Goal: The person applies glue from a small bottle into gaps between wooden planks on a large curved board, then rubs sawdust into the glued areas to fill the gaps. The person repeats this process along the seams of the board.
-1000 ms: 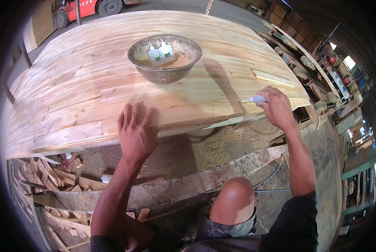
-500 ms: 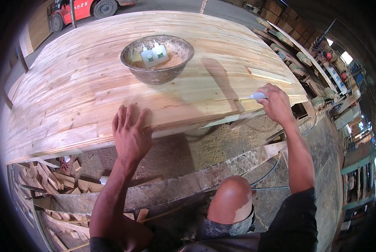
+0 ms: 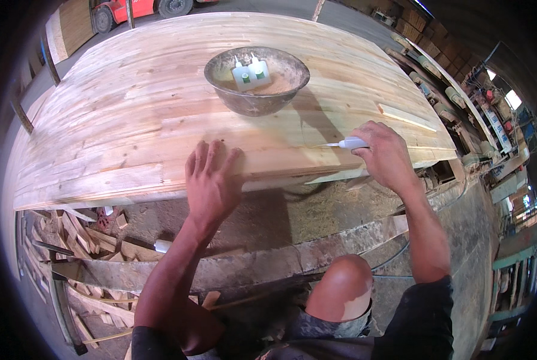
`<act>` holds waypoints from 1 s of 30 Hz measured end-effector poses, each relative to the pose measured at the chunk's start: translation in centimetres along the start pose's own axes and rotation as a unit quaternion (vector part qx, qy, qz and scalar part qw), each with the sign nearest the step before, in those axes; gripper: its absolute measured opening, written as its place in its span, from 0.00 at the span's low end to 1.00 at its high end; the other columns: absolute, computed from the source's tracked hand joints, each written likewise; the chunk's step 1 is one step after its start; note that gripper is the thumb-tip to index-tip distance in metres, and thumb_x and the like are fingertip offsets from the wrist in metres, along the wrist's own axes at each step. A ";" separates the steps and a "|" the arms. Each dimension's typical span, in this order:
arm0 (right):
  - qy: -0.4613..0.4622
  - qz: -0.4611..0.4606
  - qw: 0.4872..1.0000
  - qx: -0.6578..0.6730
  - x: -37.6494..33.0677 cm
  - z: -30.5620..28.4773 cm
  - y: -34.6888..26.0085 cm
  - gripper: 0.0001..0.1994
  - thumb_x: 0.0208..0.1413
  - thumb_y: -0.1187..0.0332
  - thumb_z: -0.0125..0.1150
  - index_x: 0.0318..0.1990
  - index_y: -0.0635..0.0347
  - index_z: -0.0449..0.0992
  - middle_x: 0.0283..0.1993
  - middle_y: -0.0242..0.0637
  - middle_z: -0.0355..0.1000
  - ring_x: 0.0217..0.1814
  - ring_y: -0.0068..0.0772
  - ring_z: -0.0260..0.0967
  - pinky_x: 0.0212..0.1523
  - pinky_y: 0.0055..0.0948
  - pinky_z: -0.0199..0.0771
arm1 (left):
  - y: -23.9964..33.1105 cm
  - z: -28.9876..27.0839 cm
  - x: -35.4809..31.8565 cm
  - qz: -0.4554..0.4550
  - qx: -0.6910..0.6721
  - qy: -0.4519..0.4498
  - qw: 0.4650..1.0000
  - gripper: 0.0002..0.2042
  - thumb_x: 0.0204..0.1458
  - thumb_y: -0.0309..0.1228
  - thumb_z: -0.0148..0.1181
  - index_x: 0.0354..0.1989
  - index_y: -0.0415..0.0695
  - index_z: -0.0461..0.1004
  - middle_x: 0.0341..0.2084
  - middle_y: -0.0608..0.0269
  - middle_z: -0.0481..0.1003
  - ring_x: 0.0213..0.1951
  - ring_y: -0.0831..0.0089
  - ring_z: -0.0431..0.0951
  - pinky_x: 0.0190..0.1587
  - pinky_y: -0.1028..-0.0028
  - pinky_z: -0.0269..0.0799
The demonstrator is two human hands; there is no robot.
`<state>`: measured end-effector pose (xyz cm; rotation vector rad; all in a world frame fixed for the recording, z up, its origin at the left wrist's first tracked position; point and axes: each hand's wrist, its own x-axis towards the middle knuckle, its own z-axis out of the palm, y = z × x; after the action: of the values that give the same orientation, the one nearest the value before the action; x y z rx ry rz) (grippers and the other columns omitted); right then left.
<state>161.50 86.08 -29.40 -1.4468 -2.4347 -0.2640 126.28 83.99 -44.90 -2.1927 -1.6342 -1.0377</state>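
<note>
A wide panel of glued wood strips (image 3: pixel 130 129) lies in front of me. On its near edge rests my left hand (image 3: pixel 213 183), fingers spread and holding nothing. My right hand (image 3: pixel 385 157) is wrapped round a small white squeeze bottle (image 3: pixel 355 143). The bottle is tilted almost level, its thin nozzle pointing left, close over the panel near the front edge; whether the tip touches the wood I cannot tell. Beyond my hands stands a worn metal bowl (image 3: pixel 257 107) with sawdust-like powder in it. Two white nozzle bottles (image 3: pixel 250 77) with green labels lean inside.
A loose wood strip (image 3: pixel 406 117) lies on the panel at right. Offcuts (image 3: pixel 94 237) are heaped below at left, near a white bottle (image 3: pixel 162 246). A dusty beam (image 3: pixel 262 259) runs before my knee. Machinery with rollers (image 3: pixel 457 99) stands at right, a red forklift (image 3: pixel 143 7) far left.
The view has shifted, so the scene sits farther right. My right hand has moved left along the panel's edge with the squeeze bottle, tipping it flatter. My left hand stays on the panel.
</note>
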 end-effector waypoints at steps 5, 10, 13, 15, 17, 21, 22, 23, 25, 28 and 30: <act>-0.006 -0.015 1.000 0.009 1.1 0.5 -1.5 0.12 0.58 0.73 0.70 0.49 0.57 0.85 0.47 0.42 0.79 0.52 0.51 0.76 0.55 0.47 0.78 | -0.1 -0.1 0.0 -0.005 0.003 0.002 1.000 0.26 0.51 0.37 0.74 0.61 0.53 0.81 0.65 0.46 0.73 0.71 0.40 0.67 0.71 0.44 0.62; -0.002 -0.026 0.999 0.021 2.0 0.8 -2.7 0.11 0.59 0.73 0.69 0.49 0.58 0.85 0.48 0.41 0.79 0.53 0.51 0.76 0.56 0.47 0.78 | 0.1 -0.2 -0.1 -0.010 0.004 0.004 1.000 0.26 0.51 0.37 0.75 0.61 0.53 0.81 0.65 0.48 0.73 0.70 0.40 0.68 0.71 0.45 0.62; -0.004 -0.042 0.999 0.032 2.7 1.1 -3.8 0.11 0.58 0.73 0.69 0.49 0.58 0.85 0.48 0.41 0.79 0.54 0.51 0.76 0.56 0.46 0.77 | 0.0 -0.2 -0.1 -0.014 0.007 -0.007 1.000 0.26 0.51 0.38 0.75 0.61 0.53 0.81 0.66 0.48 0.73 0.71 0.40 0.67 0.71 0.45 0.61; 0.003 -0.057 0.998 0.039 3.3 1.4 -4.5 0.11 0.58 0.73 0.69 0.48 0.58 0.84 0.48 0.41 0.79 0.53 0.51 0.76 0.56 0.46 0.77 | 0.0 -0.1 -0.1 -0.018 0.008 -0.011 1.000 0.26 0.51 0.39 0.74 0.62 0.53 0.81 0.66 0.48 0.72 0.71 0.40 0.67 0.72 0.45 0.61; 0.006 -0.068 0.997 0.048 3.8 1.8 -5.3 0.11 0.58 0.73 0.69 0.48 0.58 0.84 0.48 0.40 0.79 0.53 0.51 0.76 0.56 0.46 0.77 | -0.1 -0.1 -0.1 -0.017 0.011 -0.010 1.000 0.26 0.52 0.40 0.74 0.62 0.54 0.81 0.67 0.48 0.72 0.72 0.40 0.66 0.72 0.45 0.60; 0.002 -0.086 0.994 0.066 4.6 2.3 -6.6 0.10 0.58 0.73 0.69 0.47 0.58 0.84 0.47 0.40 0.79 0.53 0.51 0.76 0.56 0.47 0.77 | -0.3 -0.1 -0.2 -0.020 0.009 -0.018 1.000 0.26 0.53 0.42 0.74 0.62 0.54 0.81 0.68 0.47 0.71 0.73 0.40 0.65 0.73 0.45 0.59; 0.000 -0.088 0.994 0.070 4.7 2.4 -6.9 0.11 0.57 0.73 0.69 0.48 0.58 0.84 0.47 0.40 0.79 0.53 0.51 0.76 0.56 0.47 0.76 | -0.2 -0.1 -0.2 -0.026 0.012 -0.027 0.999 0.26 0.54 0.42 0.74 0.63 0.54 0.81 0.68 0.47 0.71 0.73 0.40 0.65 0.73 0.45 0.59; 0.000 -0.092 0.993 0.074 5.0 2.4 -7.2 0.11 0.57 0.73 0.69 0.48 0.57 0.84 0.47 0.40 0.79 0.53 0.51 0.76 0.56 0.47 0.76 | -0.3 -0.1 -0.2 -0.027 0.011 -0.027 0.999 0.26 0.54 0.43 0.74 0.63 0.54 0.81 0.68 0.46 0.71 0.73 0.40 0.65 0.73 0.45 0.59; 0.002 -0.099 0.993 0.066 5.4 2.5 -7.9 0.10 0.58 0.73 0.69 0.47 0.57 0.84 0.47 0.40 0.79 0.54 0.51 0.76 0.56 0.47 0.76 | -0.2 -0.2 -0.2 -0.028 0.006 -0.026 0.999 0.26 0.54 0.43 0.74 0.63 0.54 0.81 0.69 0.46 0.71 0.73 0.40 0.65 0.73 0.44 0.59; 0.002 -0.102 0.993 0.060 6.0 2.6 -8.7 0.09 0.58 0.72 0.69 0.46 0.57 0.84 0.47 0.40 0.79 0.54 0.51 0.75 0.56 0.48 0.76 | -0.2 -0.1 -0.1 -0.031 -0.002 -0.021 0.999 0.27 0.54 0.43 0.74 0.63 0.53 0.81 0.69 0.45 0.71 0.73 0.39 0.65 0.74 0.44 0.58; -0.003 -0.094 0.993 0.066 6.1 2.9 -8.7 0.10 0.57 0.72 0.69 0.46 0.57 0.85 0.48 0.41 0.79 0.54 0.52 0.76 0.57 0.48 0.76 | -0.3 0.0 -0.1 -0.035 -0.004 -0.019 0.999 0.28 0.53 0.43 0.74 0.63 0.53 0.80 0.69 0.44 0.71 0.73 0.38 0.65 0.74 0.44 0.58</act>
<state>150.65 87.80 -30.11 -1.1683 -2.5432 -0.1341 126.04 84.03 -45.03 -2.1870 -1.7377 -1.0292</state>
